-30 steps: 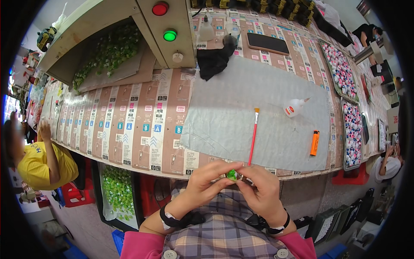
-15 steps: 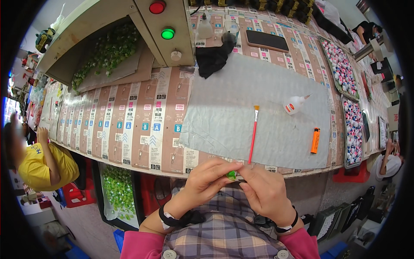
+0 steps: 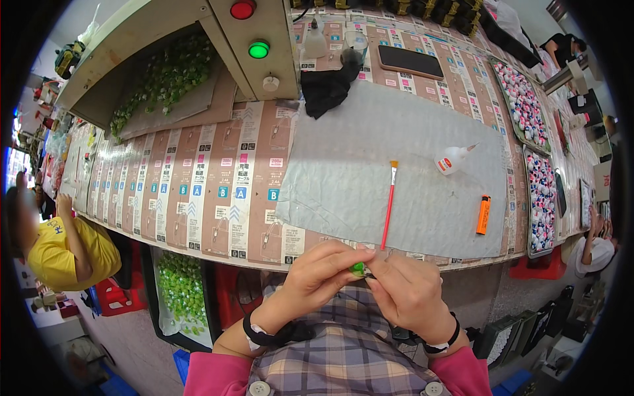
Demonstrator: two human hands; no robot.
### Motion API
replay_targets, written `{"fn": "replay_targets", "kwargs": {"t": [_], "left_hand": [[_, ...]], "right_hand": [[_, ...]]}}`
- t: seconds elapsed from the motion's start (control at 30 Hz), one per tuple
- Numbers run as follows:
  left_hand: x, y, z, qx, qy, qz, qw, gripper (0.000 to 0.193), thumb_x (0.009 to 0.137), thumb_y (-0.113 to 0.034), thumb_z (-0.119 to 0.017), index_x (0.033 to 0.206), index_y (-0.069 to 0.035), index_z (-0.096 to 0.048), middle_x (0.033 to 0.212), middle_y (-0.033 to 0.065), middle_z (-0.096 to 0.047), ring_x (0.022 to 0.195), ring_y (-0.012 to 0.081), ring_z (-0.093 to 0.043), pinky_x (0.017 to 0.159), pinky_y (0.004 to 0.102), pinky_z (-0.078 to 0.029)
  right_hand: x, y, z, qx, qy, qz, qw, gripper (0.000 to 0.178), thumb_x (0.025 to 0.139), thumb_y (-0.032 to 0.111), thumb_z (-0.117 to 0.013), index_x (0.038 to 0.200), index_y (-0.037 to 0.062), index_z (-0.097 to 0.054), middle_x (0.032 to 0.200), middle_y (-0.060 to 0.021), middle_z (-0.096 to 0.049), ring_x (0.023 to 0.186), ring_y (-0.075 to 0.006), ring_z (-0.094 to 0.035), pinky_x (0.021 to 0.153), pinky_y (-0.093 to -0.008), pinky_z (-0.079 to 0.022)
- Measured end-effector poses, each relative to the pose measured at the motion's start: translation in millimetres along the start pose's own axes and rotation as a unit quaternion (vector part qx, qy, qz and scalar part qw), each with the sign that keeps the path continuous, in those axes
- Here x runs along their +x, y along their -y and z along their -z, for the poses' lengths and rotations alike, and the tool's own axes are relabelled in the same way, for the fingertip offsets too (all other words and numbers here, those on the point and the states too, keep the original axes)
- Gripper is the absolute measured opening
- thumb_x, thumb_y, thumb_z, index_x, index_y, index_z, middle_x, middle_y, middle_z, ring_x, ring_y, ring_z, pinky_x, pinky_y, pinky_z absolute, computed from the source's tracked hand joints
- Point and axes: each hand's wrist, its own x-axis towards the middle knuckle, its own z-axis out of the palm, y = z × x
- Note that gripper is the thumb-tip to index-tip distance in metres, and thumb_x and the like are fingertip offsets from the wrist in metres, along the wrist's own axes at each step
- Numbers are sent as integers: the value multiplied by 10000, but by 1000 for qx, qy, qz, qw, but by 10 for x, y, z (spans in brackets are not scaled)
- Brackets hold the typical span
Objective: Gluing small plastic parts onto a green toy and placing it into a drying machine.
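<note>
Between the fingertips of both hands sits a small bright green piece (image 3: 358, 268), mostly covered by fingers, so its exact kind is hidden. My left hand (image 3: 321, 271) pinches it from the left. My right hand (image 3: 408, 288) has thumb and forefinger pressed together at its right side; whether a separate small part is in them cannot be made out. Both hands are just off the table's near edge, above my plaid apron (image 3: 330, 350). Beyond them, on a grey sheet (image 3: 343, 178), lie a red-handled brush (image 3: 389, 204), an orange lighter (image 3: 484, 215) and a small white squeeze bottle (image 3: 450, 160).
A metal housing (image 3: 264, 79) with red and green buttons covers many green pieces (image 3: 165, 76) at left. A black bin (image 3: 152, 297) of green pieces stands below. Trays (image 3: 540, 204) of coloured pieces line the right. A phone (image 3: 411, 62) and black cloth (image 3: 325, 92) lie behind.
Both hands stay together at nearly the same place. My right hand's fingers have shifted slightly, and the green piece shows at a slightly different angle.
</note>
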Motion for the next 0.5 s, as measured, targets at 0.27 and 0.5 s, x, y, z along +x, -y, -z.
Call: {"fn": "replay_targets", "kwargs": {"t": [0.27, 0.5], "left_hand": [[-16, 23, -15, -11, 2, -8, 1000, 405, 743, 19, -618, 1137, -72, -587, 864, 92, -575, 765, 223, -562, 671, 299, -452], [13, -30, -9, -4, 16, 17, 1000, 285, 763, -27, -628, 1046, -7, -606, 915, 126, -609, 818, 234, -600, 753, 307, -472]], "right_hand": [[-25, -12, 0, 2, 4, 10, 1000, 321, 705, 105, -650, 1007, 3, -604, 616, -36, -457, 509, -166, -503, 451, -286, -390], [-49, -21, -3, 23, -11, -6, 1000, 308, 713, 102, -645, 1004, 7, -604, 620, -43, -467, 507, -171, -500, 450, -290, -388]]}}
